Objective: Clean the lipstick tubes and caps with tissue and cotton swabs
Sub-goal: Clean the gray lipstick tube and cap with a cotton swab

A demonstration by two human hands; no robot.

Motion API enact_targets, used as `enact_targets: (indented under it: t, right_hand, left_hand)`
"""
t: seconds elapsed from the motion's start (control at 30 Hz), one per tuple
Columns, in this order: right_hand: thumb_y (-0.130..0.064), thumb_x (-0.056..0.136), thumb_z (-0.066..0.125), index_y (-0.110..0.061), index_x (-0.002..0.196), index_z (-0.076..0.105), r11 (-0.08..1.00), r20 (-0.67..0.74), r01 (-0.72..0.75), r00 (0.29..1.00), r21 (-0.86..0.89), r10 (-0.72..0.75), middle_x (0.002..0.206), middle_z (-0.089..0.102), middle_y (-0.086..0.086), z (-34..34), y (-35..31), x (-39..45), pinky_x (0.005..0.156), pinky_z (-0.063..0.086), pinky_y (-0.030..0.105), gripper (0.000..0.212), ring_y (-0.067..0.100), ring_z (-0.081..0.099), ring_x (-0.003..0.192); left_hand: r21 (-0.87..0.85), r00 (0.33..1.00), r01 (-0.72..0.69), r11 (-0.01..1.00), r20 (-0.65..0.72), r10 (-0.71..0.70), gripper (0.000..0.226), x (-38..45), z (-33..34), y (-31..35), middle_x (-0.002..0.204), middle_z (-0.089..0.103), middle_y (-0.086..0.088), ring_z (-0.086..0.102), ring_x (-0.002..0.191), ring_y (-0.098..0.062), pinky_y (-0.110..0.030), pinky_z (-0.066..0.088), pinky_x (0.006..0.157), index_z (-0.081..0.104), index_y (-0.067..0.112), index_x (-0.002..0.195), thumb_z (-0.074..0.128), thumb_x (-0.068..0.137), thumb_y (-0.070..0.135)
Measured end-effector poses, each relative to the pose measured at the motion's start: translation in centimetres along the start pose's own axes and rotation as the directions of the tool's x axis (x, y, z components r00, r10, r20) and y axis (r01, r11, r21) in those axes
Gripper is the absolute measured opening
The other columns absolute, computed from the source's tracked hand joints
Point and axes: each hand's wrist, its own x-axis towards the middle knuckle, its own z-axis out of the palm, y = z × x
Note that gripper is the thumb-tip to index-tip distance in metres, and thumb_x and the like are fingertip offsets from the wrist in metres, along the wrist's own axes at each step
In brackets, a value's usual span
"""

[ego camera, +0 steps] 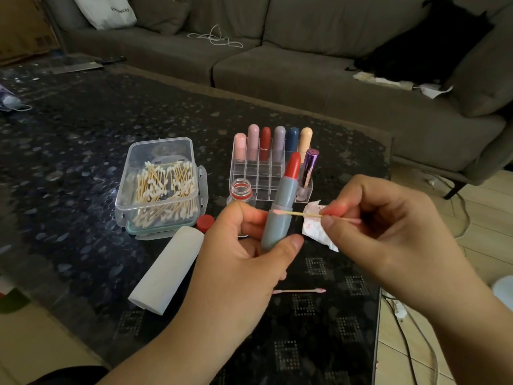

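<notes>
Gripping a grey lipstick tube [279, 215] upright, the left hand [244, 254] curls its fingers behind it and sets the thumb on its base, red stick extended. The right hand [388, 232] pinches a cotton swab [294, 213] level, its pink-stained tip touching the tube's left side above the left fingers. Just behind the swab, a stained tissue [316, 229] lies near the right fingers. A used swab [299, 291] rests on the table [69, 151] below the hands.

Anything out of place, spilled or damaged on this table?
Nothing spilled or broken. A used, pink-stained cotton swab lies loose on the table, a small jar stands open with its red cap beside it, and a purple lipstick leans tilted in the organizer.
</notes>
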Motion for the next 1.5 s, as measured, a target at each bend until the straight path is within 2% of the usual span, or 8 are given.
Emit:
enact_targets:
  t: [0.23, 0.4, 0.5, 0.7, 1.03, 1.13, 1.23, 1.5]
  right_hand:
    - [-0.016, 0.075, 0.066, -0.015, 0.068, 0.062, 1.0, 0.034, 0.01, 0.999, -0.025, -0.009, 0.056, 0.049, 0.01, 0.5, 0.0, -0.2, 0.048, 0.039, 0.017, 0.008, 0.018, 0.043, 0.049]
    - [-0.015, 0.074, 0.065, -0.014, 0.068, 0.06, 0.998, -0.045, -0.009, 0.999, 0.054, 0.011, 0.051, 0.043, 0.003, -0.4, 0.1, 0.1, 0.048, 0.036, 0.012, 0.008, 0.008, 0.039, 0.047]
    - [-0.014, 0.074, 0.065, -0.015, 0.067, 0.061, 0.997, -0.039, -0.013, 0.999, 0.074, 0.016, 0.051, 0.042, -0.001, -0.4, 0.2, 0.0, 0.048, 0.035, 0.011, 0.008, 0.006, 0.037, 0.047]
    - [-0.028, 0.071, 0.069, -0.015, 0.069, 0.062, 0.994, -0.069, -0.012, 0.997, 0.106, 0.019, 0.052, 0.043, 0.003, -0.7, 0.4, 0.1, 0.049, 0.036, 0.014, 0.015, 0.009, 0.039, 0.051]
    - [-0.014, 0.075, 0.065, -0.017, 0.066, 0.06, 0.994, 0.011, -0.021, 1.0, 0.103, 0.02, 0.051, 0.041, 0.004, -0.1, 0.5, 0.0, 0.048, 0.034, 0.012, 0.011, 0.006, 0.038, 0.048]
    - [-0.017, 0.075, 0.067, -0.018, 0.067, 0.06, 0.996, 0.015, -0.015, 1.0, 0.091, 0.014, 0.052, 0.043, 0.008, 0.0, 0.6, 0.0, 0.049, 0.035, 0.015, 0.011, 0.01, 0.038, 0.049]
    - [-0.026, 0.074, 0.069, -0.02, 0.068, 0.061, 0.997, 0.013, -0.009, 1.0, 0.08, 0.008, 0.052, 0.044, 0.004, -0.1, 0.7, 0.1, 0.049, 0.036, 0.015, 0.011, 0.011, 0.04, 0.049]
    - [-0.015, 0.075, 0.064, -0.015, 0.067, 0.061, 0.993, -0.048, -0.036, 0.998, 0.109, 0.042, 0.051, 0.043, -0.003, -0.4, 0.8, 0.2, 0.05, 0.036, 0.013, 0.008, 0.007, 0.039, 0.049]
  left_hand:
    - [0.021, 0.999, -0.048, 0.999, -0.01, 0.048, 0.024, 0.0, 0.1, -0.1, 0.061, 0.064, 0.007, 0.055, 0.045, -0.005, -0.017, 0.044, 0.046, 0.059, 0.037, 0.07, 0.076, 0.067, 0.02]
    - [-0.02, 0.995, -0.037, 0.999, 0.089, 0.039, 0.021, -0.1, -0.5, 0.1, 0.056, 0.064, -0.001, 0.058, 0.049, -0.01, -0.022, 0.047, 0.052, 0.064, 0.026, 0.086, 0.071, 0.077, 0.043]
    - [-0.076, 0.992, 0.001, 0.997, 0.124, 0.008, 0.022, 0.0, -0.6, 0.2, 0.07, 0.07, -0.006, 0.057, 0.05, -0.012, -0.023, 0.047, 0.053, 0.068, 0.032, 0.091, 0.064, 0.075, 0.048]
    - [-0.238, 0.967, 0.09, 0.967, 0.254, -0.028, 0.024, 0.0, -0.4, 0.3, 0.078, 0.07, 0.0, 0.054, 0.053, -0.01, -0.025, 0.044, 0.054, 0.073, 0.032, 0.092, 0.053, 0.078, 0.03]
    - [-0.509, 0.918, 0.276, 0.815, 0.391, -0.067, 0.022, 0.0, 0.0, 0.3, 0.069, 0.05, -0.001, 0.039, 0.054, -0.011, -0.023, 0.041, 0.053, 0.073, 0.02, 0.079, 0.051, 0.08, 0.022]
    - [-0.5, 0.92, 0.292, 0.815, 0.38, -0.096, 0.021, -0.1, 0.3, 0.4, 0.067, 0.045, 0.002, 0.037, 0.053, -0.01, -0.022, 0.04, 0.052, 0.07, 0.024, 0.069, 0.052, 0.079, 0.022]
    - [-0.509, 0.936, 0.281, 0.814, 0.334, -0.114, 0.013, -0.1, 0.4, 0.2, 0.063, 0.045, 0.004, 0.037, 0.051, -0.008, -0.021, 0.041, 0.05, 0.068, 0.018, 0.079, 0.055, 0.076, 0.018]
    - [-0.587, 0.931, 0.319, 0.744, 0.341, -0.13, 0.017, 0.3, -0.1, 0.1, 0.063, 0.047, -0.002, 0.042, 0.051, -0.013, -0.025, 0.044, 0.049, 0.068, 0.01, 0.082, 0.056, 0.077, 0.021]
